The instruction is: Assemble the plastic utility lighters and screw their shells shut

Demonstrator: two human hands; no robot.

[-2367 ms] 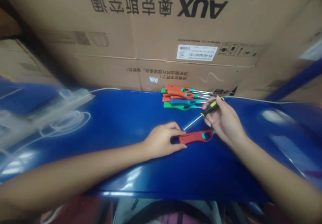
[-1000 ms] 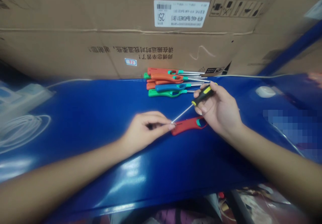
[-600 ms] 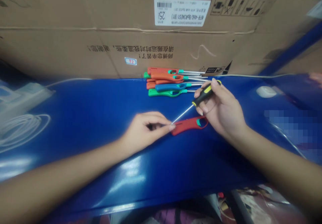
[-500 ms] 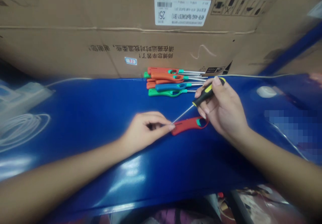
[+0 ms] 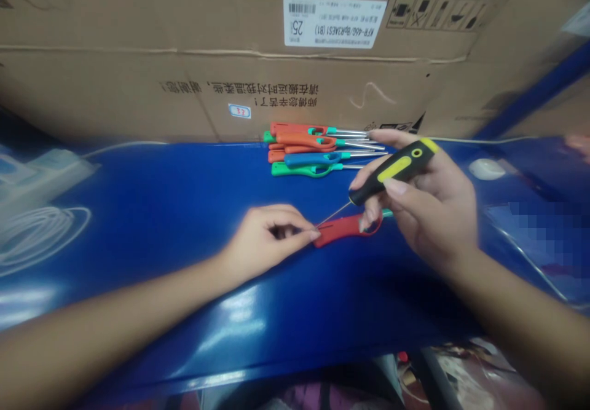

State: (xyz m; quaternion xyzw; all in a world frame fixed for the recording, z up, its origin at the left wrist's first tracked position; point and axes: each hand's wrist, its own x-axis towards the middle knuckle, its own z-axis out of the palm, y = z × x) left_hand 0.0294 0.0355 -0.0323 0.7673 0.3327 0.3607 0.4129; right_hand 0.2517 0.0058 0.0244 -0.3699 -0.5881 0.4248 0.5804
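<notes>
A red long-neck lighter (image 5: pixel 343 228) lies on the blue table. My left hand (image 5: pixel 271 238) pinches its handle end between thumb and fingers. In my right hand (image 5: pixel 428 204) is a screwdriver (image 5: pixel 396 170) with a black and yellow handle, held at a slant. Its thin shaft runs down to the lighter's end beside my left fingertips, where the tip is hidden. One right fingertip is close to the lighter's trigger loop; whether it touches, I cannot tell. The lighter's metal neck is mostly behind my right hand.
Several lighters (image 5: pixel 304 142) in red, orange, blue and green are piled at the back against a cardboard box (image 5: pixel 138 90). White cable (image 5: pixel 50 232) is coiled at the left near a translucent container (image 5: pixel 46 179). A small white object (image 5: pixel 487 168) sits at the right.
My right hand has shifted right and its grip on the screwdriver has changed, with the handle turned and more of it showing. My left hand and the lighter stay in place.
</notes>
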